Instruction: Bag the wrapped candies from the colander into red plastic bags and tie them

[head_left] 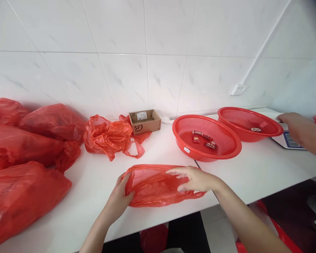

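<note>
An open red plastic bag (158,191) lies on the white table (94,189) in front of me, its mouth spread wide. At its left edge my left hand (122,193) grips the rim, with the thumb and fingers closed on the plastic. My right hand (191,178) is over the right part of the bag, fingers stretched out and apart, holding nothing. Behind the bag to the right, a red basin (184,142) with a mesh wall holds several small red packets (196,139).
Filled red bags (23,196) are piled at the left. Crumpled red bags (107,135) sit beside a cardboard box (147,126) near the wall. A second basin (242,135) stands back right, near a scale (289,140) and another person's hand (289,117).
</note>
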The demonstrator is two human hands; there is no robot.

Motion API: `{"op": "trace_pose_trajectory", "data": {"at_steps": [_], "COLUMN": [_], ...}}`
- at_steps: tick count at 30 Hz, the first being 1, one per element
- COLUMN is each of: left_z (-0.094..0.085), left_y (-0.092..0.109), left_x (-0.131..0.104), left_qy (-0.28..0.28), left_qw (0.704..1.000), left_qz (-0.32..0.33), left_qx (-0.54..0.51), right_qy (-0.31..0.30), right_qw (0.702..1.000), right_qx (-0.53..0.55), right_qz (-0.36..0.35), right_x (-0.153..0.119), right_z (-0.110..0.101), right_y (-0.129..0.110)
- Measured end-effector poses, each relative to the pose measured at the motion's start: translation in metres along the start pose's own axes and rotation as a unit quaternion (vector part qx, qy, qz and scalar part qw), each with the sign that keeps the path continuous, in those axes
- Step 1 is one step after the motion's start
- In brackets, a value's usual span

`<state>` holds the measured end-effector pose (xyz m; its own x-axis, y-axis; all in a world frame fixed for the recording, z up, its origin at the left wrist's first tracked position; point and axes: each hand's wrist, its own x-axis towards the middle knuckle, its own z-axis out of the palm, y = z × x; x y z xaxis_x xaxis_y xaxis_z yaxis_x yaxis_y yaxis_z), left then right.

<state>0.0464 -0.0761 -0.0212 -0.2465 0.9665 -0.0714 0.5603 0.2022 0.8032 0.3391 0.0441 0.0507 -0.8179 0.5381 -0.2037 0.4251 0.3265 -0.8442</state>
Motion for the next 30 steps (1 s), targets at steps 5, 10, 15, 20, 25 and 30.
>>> {"op": "trace_pose_trajectory", "data": {"at_steps": [5,10,15,20,25,30], "left_z": [-0.012,-0.014,-0.009,-0.008,-0.007,-0.008], "left_y": [-0.001,-0.002,0.003,-0.004,-0.004,-0.004], "left_x": [-0.016,-0.029,-0.033,-0.035,-0.041,-0.043], "left_qy": [-0.033,-0.068,-0.047,-0.055,0.028,0.049], "left_qw": [0.998,0.980,0.969,0.964,0.951,0.958], "left_qz": [0.006,-0.044,-0.076,-0.085,-0.132,-0.129], "left_qx": [-0.044,-0.179,-0.231,-0.246,-0.279,-0.252], "right_qy": [0.256,0.336,0.234,0.216,0.059,0.071], "right_qw": [0.964,0.867,0.954,0.902,0.899,0.912], "right_qx": [-0.030,-0.327,-0.172,-0.305,-0.299,-0.271], "right_qz": [-0.066,0.168,0.068,0.215,0.313,0.301], "right_x": [-0.028,-0.026,-0.020,-0.015,-0.004,0.000], "right_z": [-0.029,-0.043,-0.046,-0.101,-0.117,-0.112], "right_y": [-0.005,0.015,0.009,0.024,0.062,0.074]}}
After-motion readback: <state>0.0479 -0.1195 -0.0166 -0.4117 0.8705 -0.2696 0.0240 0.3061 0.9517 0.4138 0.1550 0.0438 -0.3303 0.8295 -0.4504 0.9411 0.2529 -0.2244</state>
